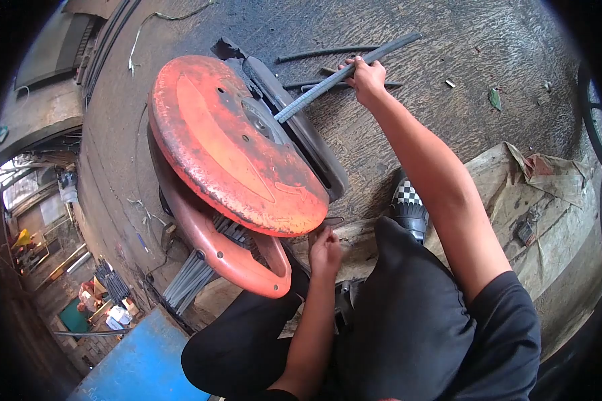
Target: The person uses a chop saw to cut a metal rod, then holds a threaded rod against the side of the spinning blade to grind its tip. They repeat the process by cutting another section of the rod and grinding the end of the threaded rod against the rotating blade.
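My right hand (pixel 368 79) is closed around a long grey metal rod (pixel 318 91), which slants from the upper right down to the side of an orange machine. That machine, which looks like a cut-off saw (pixel 214 140), has a broad, scuffed rounded cover and an orange loop handle (pixel 247 273) below it. Just under the cover's lower edge is my left hand (pixel 324 252), with its fingers curled. A thin dark metal piece (pixel 333 221) juts out beside those fingers. Whether they grip it cannot be made out.
Several dark rods (pixel 324 52) lie on the rough ground beyond the machine. A bundle of grey rods (pixel 194 281) sits beneath the handle. Crumpled tan sheeting (pixel 488 194) spreads at right, near my shoe (pixel 409 210). A blue panel (pixel 137 361) stands at lower left.
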Demonstrator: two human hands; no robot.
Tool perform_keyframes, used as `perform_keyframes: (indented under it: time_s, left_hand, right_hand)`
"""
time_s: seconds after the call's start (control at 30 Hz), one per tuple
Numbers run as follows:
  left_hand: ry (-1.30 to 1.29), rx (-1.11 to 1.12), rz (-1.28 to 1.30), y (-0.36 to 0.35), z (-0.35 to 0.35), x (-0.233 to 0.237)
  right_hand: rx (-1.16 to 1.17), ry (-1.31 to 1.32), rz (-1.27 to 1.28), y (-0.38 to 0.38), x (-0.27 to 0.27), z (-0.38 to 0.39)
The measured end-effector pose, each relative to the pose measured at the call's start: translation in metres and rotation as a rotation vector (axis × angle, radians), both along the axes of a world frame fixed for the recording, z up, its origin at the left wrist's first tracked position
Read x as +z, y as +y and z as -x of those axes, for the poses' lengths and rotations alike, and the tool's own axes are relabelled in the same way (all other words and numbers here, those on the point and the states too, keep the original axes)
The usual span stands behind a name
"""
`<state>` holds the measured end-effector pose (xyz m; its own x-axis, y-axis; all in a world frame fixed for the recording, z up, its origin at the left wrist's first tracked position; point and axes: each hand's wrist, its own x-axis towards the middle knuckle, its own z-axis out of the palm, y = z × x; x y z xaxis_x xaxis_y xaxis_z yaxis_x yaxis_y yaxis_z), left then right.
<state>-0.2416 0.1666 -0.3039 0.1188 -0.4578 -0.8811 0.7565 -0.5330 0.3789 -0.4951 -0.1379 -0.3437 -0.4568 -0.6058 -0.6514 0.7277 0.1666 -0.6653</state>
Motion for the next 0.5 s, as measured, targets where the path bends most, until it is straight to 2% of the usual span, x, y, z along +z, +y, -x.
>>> perform_keyframes:
  time_s: [0.03,0.07,0.13,0.17,0.23,0.27,0.33,0.37,0.43,0.5]
  left_hand:
    - [-0.187,-0.062,0.026,0.002,-0.001,0.0]
    - [-0.189,-0.06,0.024,0.006,-0.003,0.002]
    - [0.156,0.074,-0.039,0.003,-0.002,0.014]
    - [0.156,0.075,-0.04,0.001,0.002,0.017]
    - [-0.237,-0.079,0.133,-0.005,0.009,0.018]
    - [-0.237,-0.08,0.131,-0.009,0.012,0.018]
    - [-0.654,-0.252,0.142,-0.016,0.021,0.011]
    - [-0.653,-0.254,0.142,-0.019,0.026,0.007]
    - [-0.897,-0.192,0.217,-0.019,0.035,0.001]
    - [-0.988,-0.192,0.207,-0.015,0.046,0.003]
  right_hand:
    - [0.0,-0.001,-0.002,0.0,-0.001,0.0]
    - [-0.01,-0.016,0.005,0.0,-0.002,0.0]
    - [-0.02,-0.03,0.017,-0.002,-0.003,-0.001]
    - [-0.012,-0.027,0.014,-0.002,-0.003,-0.001]
    - [-0.007,-0.021,0.009,0.0,-0.002,0.001]
    - [0.024,0.005,-0.003,0.0,-0.001,0.002]
    - [0.053,0.031,-0.012,-0.001,-0.001,0.001]
    - [0.052,0.037,-0.003,-0.002,-0.001,0.001]
    - [0.053,0.044,-0.007,0.0,-0.003,0.0]
    - [0.016,0.006,-0.003,-0.002,-0.002,0.0]
